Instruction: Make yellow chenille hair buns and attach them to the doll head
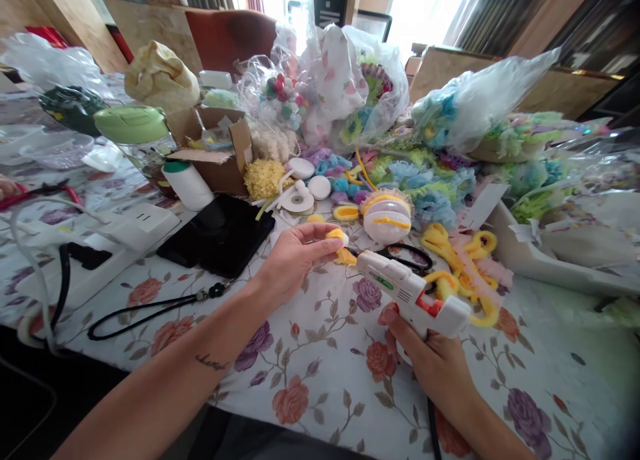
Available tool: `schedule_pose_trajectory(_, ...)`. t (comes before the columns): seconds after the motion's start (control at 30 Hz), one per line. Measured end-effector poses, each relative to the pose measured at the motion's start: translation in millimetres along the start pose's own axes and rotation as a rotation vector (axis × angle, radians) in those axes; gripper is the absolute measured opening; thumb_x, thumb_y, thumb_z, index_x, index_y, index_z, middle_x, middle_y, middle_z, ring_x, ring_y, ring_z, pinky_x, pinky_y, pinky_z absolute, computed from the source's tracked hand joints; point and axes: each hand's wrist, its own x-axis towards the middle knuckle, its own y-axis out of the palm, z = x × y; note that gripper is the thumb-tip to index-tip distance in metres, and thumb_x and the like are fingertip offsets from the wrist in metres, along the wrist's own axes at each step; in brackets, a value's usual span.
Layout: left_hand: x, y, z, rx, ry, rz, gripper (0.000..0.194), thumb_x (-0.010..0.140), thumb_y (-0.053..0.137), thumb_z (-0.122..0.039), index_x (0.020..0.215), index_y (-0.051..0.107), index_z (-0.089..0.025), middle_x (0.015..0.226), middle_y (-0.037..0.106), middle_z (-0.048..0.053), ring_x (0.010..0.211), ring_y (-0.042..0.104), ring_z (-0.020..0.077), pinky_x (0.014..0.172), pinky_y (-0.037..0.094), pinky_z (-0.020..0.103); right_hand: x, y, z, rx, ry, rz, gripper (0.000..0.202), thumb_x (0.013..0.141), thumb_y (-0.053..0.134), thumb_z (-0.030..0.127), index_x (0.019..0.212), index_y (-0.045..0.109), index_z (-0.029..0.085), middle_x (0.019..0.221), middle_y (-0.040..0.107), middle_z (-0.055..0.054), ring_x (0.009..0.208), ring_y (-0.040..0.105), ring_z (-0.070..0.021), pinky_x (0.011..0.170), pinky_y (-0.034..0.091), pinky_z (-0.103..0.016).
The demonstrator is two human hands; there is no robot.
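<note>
Between the thumb and fingers of my left hand (297, 257) is a small yellow and white fuzzy piece (337, 235). My right hand (435, 363) grips a white hot glue gun (393, 277) by its handle. The gun's yellow nozzle (346, 256) points left, just below the fuzzy piece; I cannot tell if they touch. Behind the gun lie black-handled scissors (413, 255), partly hidden by it. A clear ball (387, 219) with yellow trim stands just beyond. Yellow fuzzy strips (465, 263) lie to the right of the gun.
A black tablet (220, 237) and a white power strip (100, 247) lie at left, with a black cord loop (145, 311) in front. A cardboard box (215, 160), a thread spool (187, 185) and colourful trims (420, 180) crowd the back. Another person's hand (7, 188) shows at far left.
</note>
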Motion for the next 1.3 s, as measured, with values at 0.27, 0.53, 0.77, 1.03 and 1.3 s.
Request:
schedule_pose_trajectory(0.27, 3.2, -0.6, -1.7, -0.041, -0.034, -0.029, 0.021, 0.066, 0.082, -0.018, 0.084, 0.072, -0.015, 0.078, 0.07, 0.0, 0.07, 0.064, 0.0088, 0.07, 0.052, 0.02, -7.5, 4.5, 12.3, 0.006, 0.04, -0.1, 0.044, 0.078, 0.059, 0.048, 0.045, 0.058, 0.02, 0.044, 0.061, -0.003, 0.045, 0.058, -0.014, 0.05, 0.048, -0.02)
schedule_pose_trajectory(0.53, 2.7, 1.2, -6.8, -0.059, -0.037, -0.055, 0.021, 0.069, 0.08, -0.016, 0.087, 0.071, -0.014, 0.074, 0.07, 0.002, 0.068, 0.066, 0.0108, 0.065, 0.051, 0.02, -7.6, 4.6, 11.3, 0.025, 0.045, -0.11, 0.041, 0.076, 0.061, 0.049, 0.047, 0.059, 0.02, 0.044, 0.06, -0.002, 0.045, 0.058, -0.0146, 0.049, 0.048, -0.021)
schedule_pose_trajectory(0.77, 4.8, -0.7, -5.6, -0.093, -0.038, -0.064, 0.023, 0.069, 0.079, -0.016, 0.09, 0.07, -0.013, 0.08, 0.072, 0.003, 0.072, 0.067, 0.0121, 0.069, 0.053, 0.022, -6.2, 4.6, 7.4, 0.054, 0.042, -0.084, 0.042, 0.078, 0.061, 0.05, 0.048, 0.06, 0.02, 0.045, 0.061, -0.003, 0.045, 0.059, -0.0145, 0.05, 0.049, -0.021)
schedule_pose_trajectory(1.03, 4.8, -1.3, -5.9, -0.131, -0.024, -0.079, 0.017, 0.07, 0.078, -0.013, 0.085, 0.07, -0.013, 0.081, 0.07, 0.002, 0.073, 0.066, 0.0106, 0.071, 0.056, 0.022, -5.1, 3.9, 6.1, 0.062, 0.03, -0.068, 0.043, 0.079, 0.062, 0.049, 0.046, 0.059, 0.02, 0.046, 0.062, -0.003, 0.045, 0.059, -0.0146, 0.05, 0.049, -0.021)
schedule_pose_trajectory(1.3, 6.0, -3.1, -10.9, -0.146, -0.068, -0.1, 0.015, 0.07, 0.077, -0.014, 0.083, 0.068, -0.014, 0.074, 0.069, 0.002, 0.065, 0.066, 0.0111, 0.048, 0.048, 0.016, -8.2, 5.6, 13.9, 0.081, -0.044, -0.067, 0.034, 0.077, 0.063, 0.049, 0.062, 0.069, 0.02, 0.042, 0.059, 0.001, 0.041, 0.054, -0.0139, 0.046, 0.047, -0.022)
